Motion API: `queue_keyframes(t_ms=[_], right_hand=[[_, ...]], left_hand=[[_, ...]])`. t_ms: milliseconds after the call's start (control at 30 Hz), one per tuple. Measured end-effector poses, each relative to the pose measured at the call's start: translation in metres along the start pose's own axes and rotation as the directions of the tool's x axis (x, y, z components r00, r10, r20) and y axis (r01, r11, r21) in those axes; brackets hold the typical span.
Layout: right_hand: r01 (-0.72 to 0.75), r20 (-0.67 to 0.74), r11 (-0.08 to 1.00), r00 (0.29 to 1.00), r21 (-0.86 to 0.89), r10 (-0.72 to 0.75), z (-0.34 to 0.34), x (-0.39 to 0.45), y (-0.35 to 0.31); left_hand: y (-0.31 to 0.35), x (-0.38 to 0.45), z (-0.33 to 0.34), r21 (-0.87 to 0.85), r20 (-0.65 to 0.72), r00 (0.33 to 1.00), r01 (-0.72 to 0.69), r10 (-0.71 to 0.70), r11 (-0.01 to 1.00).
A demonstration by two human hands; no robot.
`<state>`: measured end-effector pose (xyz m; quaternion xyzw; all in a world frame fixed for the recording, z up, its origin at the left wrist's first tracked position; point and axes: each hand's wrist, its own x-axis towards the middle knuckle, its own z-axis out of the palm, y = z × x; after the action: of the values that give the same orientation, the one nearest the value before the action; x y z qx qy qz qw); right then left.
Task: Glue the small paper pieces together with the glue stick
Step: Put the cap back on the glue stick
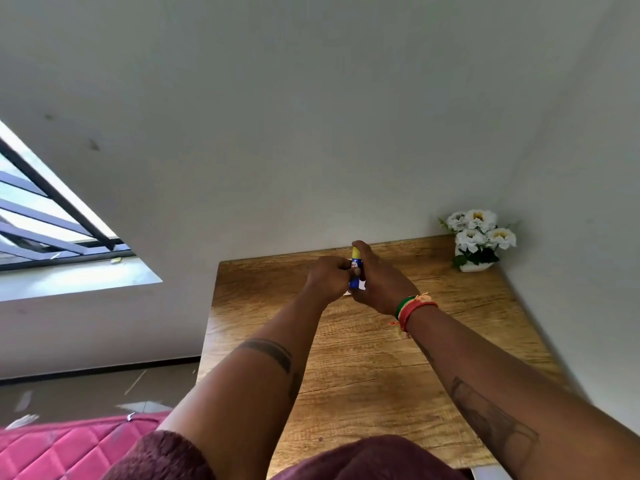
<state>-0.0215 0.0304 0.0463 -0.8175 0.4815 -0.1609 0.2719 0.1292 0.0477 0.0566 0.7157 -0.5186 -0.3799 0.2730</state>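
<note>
Big plain white wall point(311, 116) fills the top, smooth and matte, with a barred window point(45, 216) slanting in at the left, dark metal bars over bright glass. Below it, the wooden table point(363, 368), a flat rectangular top with warm brown grain and knots running across, pushed into the corner. Pink quilted cushion point(65, 445) at lower left, diamond stitching, soft and padded. Both bare forearms reach out over the tabletop, and the hands meet near the far edge. Right hand point(379, 282), with a bracelet point(412, 308) of red, green and orange thread on its wrist, is curled closed around the glue stick point(355, 271), index fingertip capping the top. Left hand point(327, 277) is bunched up against it, fingers folded in tight at the stick's side; what those fingertips pinch, I can't tell. White flowers point(479, 233) sit in a small white pot in the far right corner, well apart from the hands. The glue stick stands nearly upright between the two hands, a slim cylinder, blue body, yellow upper end, a bit of red lettering. A sliver of white paper point(362, 285) peeks out just under the hands, low over the table.
</note>
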Motion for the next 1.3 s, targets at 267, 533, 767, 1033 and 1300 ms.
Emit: queue_keyframes(t_ms=[267, 533, 767, 1033, 1300], right_hand=[[-0.020, 0.018, 0.980, 1.000, 0.198, 0.016, 0.000, -0.007, 0.006], [-0.213, -0.133, 0.911, 0.952, 0.352, 0.274, 0.001, -0.009, 0.021], [-0.325, -0.253, 0.877, 0.869, 0.355, 0.425, -0.010, -0.004, 0.054], [-0.473, -0.266, 0.829, 0.793, 0.298, 0.548, -0.015, 0.009, 0.107], [-0.556, -0.224, 0.781, 0.753, 0.286, 0.618, -0.014, 0.024, 0.135]], left_hand=[[0.000, 0.001, 0.004, -0.050, 0.016, 1.000, 0.023, -0.023, 0.998], [0.008, 0.010, 0.022, -0.051, 0.029, 0.999, -0.041, 0.043, 0.998], [0.021, 0.025, 0.053, 0.056, 0.049, 0.985, -0.169, 0.166, 0.984], [0.033, 0.064, 0.091, 0.211, 0.153, 0.962, -0.256, 0.227, 0.943], [0.044, 0.091, 0.110, 0.212, 0.196, 0.963, -0.225, 0.185, 0.951]])
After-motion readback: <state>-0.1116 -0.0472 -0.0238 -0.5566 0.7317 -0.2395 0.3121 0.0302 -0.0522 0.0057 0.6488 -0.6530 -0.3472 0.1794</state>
